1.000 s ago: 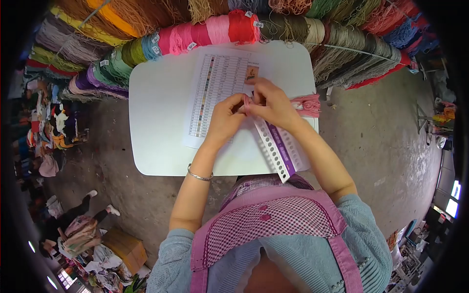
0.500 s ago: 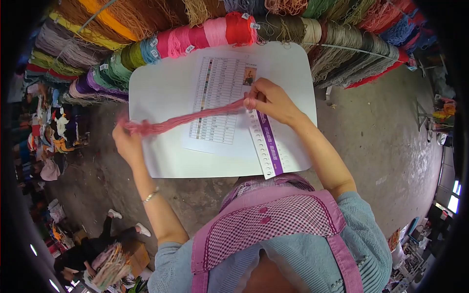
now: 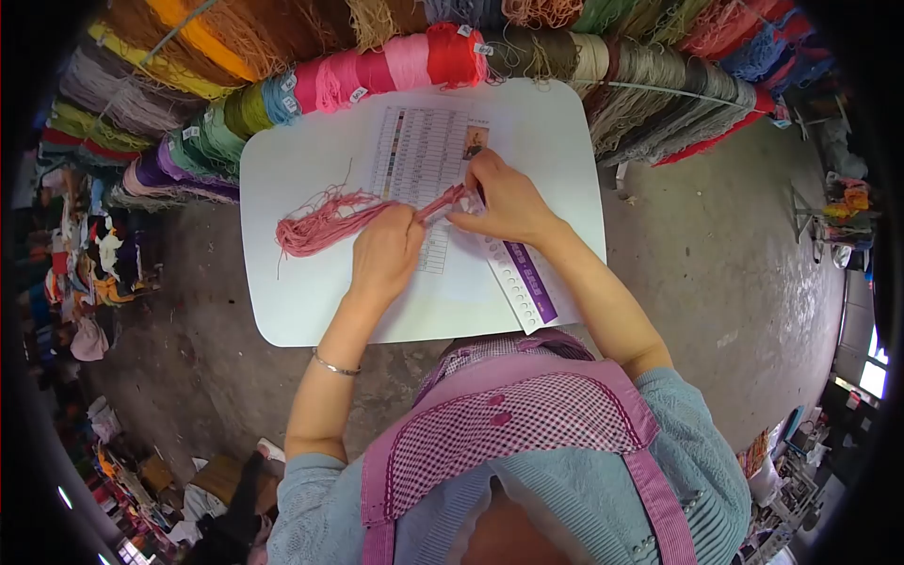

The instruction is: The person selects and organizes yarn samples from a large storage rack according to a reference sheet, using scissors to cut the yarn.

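A skein of pink thread (image 3: 325,226) lies across the white table, its loose looped end spread out at the left. My left hand (image 3: 384,247) is closed around the skein near its middle. Close to the skein's right end, my right hand (image 3: 499,200) has thumb and fingers curled together on the thread. Under the thread rests a printed chart (image 3: 419,151) with rows and small colour swatches. A white and purple card with a row of holes (image 3: 523,282) lies just below my right hand, partly over the paper.
Hanks of coloured thread (image 3: 367,75) hang on rails along the table's far side, some with small tags. The white table (image 3: 292,301) has rounded corners. At lower left, a person's dark-clothed leg (image 3: 247,490) shows near boxes and piled goods.
My left hand has come in from the far left to the skein's middle, beside my right hand. The skein's left end, stretched before, now lies loose on the table.
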### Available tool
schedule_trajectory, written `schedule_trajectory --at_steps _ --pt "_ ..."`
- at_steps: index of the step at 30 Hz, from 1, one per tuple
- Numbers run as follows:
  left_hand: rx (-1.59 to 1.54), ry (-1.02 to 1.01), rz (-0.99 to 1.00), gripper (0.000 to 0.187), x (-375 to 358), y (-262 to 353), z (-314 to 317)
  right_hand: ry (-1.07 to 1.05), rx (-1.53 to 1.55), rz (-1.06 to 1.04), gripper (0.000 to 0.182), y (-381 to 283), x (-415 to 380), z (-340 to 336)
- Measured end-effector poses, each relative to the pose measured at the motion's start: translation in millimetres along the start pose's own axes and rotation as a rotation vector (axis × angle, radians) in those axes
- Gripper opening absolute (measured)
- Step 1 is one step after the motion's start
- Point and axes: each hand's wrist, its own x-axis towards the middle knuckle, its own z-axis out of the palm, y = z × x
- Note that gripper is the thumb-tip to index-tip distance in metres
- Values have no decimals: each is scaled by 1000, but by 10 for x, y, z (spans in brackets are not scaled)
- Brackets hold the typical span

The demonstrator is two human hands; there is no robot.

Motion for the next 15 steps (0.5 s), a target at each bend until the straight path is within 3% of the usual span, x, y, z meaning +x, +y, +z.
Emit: schedule_trajectory --at_steps 2,5,9,12,14,15 --pt "157 -89 -45 11 -43 17 -76 -12 -28 35 40 24 -18 13" --pt "199 -106 58 10 -59 -11 -217 36 -50 -23 42 121 -2 105" --pt "343 -99 23 9 -98 -365 -517 -7 -51 25 45 103 9 56" --pt "368 -66 24 8 -83 -564 -725 -38 -56 35 48 102 16 38" --pt "440 122 -22 15 -32 -592 -773 -50 -66 35 50 96 14 27" --pt "437 123 -17 15 17 -578 -717 -72 -68 37 52 90 17 19"
